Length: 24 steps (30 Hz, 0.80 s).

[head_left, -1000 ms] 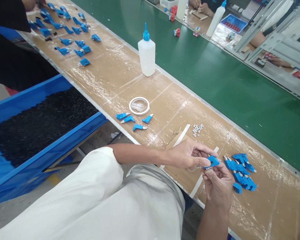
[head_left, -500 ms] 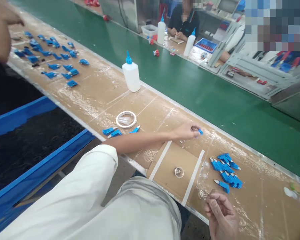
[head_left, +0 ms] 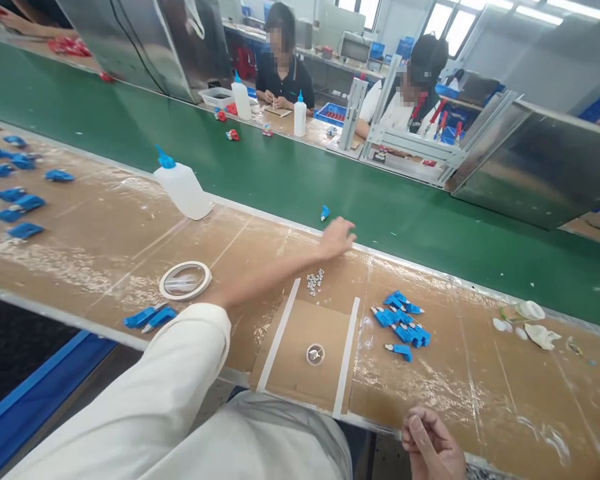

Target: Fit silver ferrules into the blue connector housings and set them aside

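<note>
My left hand (head_left: 337,238) reaches out over the table's far edge, its fingers apart and holding nothing visible. Just beyond it, a small blue plastic part (head_left: 325,213) lies on the green conveyor belt (head_left: 260,173). Low at the right is my right hand (head_left: 433,443), thumb pressed against curled fingers; whatever they may hold is hidden. Nearest to that hand is a pile of blue parts (head_left: 405,327) with pale tips. Between my arms, a small round clear dish (head_left: 315,355) sits on a cardboard sheet (head_left: 307,390) with white tape strips. Tiny whitish pieces (head_left: 315,282) lie behind the sheet.
A white-bodied bottle with blue nozzle (head_left: 185,190) stands at the belt's edge. A tape roll (head_left: 167,287) lies beside blue parts (head_left: 147,318). More blue parts (head_left: 25,203) are spread at far left, scraps (head_left: 540,335) at right. Two people sit across the belt.
My left hand has moved away to the belt's edge and let go of the blue part, which now lies on the belt. The view has tilted up and turned right. My right hand stays curled.
</note>
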### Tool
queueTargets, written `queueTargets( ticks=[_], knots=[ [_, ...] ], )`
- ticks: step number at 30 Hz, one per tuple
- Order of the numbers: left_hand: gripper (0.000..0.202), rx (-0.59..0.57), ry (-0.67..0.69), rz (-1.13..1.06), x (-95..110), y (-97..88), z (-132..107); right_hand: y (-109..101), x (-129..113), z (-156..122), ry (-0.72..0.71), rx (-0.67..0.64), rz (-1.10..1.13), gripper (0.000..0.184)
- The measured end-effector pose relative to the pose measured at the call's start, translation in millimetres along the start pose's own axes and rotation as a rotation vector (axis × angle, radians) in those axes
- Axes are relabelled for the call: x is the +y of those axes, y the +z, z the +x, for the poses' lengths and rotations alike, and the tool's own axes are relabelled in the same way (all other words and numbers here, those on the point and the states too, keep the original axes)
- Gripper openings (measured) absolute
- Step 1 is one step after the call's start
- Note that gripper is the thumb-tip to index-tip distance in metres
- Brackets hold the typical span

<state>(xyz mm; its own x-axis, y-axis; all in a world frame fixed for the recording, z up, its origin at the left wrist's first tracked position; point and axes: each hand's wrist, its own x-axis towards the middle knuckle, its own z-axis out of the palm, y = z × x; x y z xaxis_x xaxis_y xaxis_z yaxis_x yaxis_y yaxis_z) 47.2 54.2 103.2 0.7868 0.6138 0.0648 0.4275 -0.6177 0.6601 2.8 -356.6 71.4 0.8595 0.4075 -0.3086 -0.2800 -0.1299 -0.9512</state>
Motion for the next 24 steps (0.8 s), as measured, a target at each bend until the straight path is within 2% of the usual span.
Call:
queueTargets(
  ticks=[2, 3, 4, 5, 7, 8, 14, 18, 20, 24],
  knots=[
    [0.026, -0.167, 0.166, -0.033, 18.7, 23.8, -30.1, 1.2, -5.5, 7.5, -0.016, -0.007, -0.012, 0.038],
    [0.023, -0.288, 0.288, -0.054, 26.8, 34.1, -44.6, 3.0, -8.7, 9.9, -0.037, 0.008, -0.018, 0.038],
    [0.023, -0.434, 0.473, -0.061, 33.4, 42.9, -57.5, 5.3, -12.1, 11.1, -0.062, 0.029, -0.023, 0.038],
    [0.024, -0.506, 0.593, -0.053, 38.6, 49.8, -68.2, 7.7, -15.2, 11.3, -0.087, 0.052, -0.027, 0.038],
    [0.024, -0.572, 0.759, 0.003, 45.0, 58.9, -81.8, 12.4, -20.4, 9.3, -0.124, 0.087, -0.033, 0.040],
    [0.025, -0.564, 0.784, 0.041, 46.7, 61.4, -85.3, 14.4, -22.1, 7.8, -0.133, 0.093, -0.034, 0.040],
    [0.031, -0.576, 0.730, 0.194, 50.6, 66.1, -91.6, 20.4, -22.3, 1.8, -0.124, 0.074, -0.017, 0.041],
    [0.026, -0.576, 0.682, 0.182, 53.6, 58.8, -97.1, 17.7, -19.6, 1.9, -0.090, 0.034, -0.008, 0.040],
    [0.021, -0.577, 0.606, 0.068, 54.7, 48.9, -100.3, 15.4, -18.2, 3.5, -0.108, 0.041, -0.021, 0.040],
    [0.025, -0.684, 0.350, -0.408, 51.3, 21.0, -115.7, 20.3, -18.8, 12.6, -0.150, 0.035, -0.110, 0.042]
  ],
)
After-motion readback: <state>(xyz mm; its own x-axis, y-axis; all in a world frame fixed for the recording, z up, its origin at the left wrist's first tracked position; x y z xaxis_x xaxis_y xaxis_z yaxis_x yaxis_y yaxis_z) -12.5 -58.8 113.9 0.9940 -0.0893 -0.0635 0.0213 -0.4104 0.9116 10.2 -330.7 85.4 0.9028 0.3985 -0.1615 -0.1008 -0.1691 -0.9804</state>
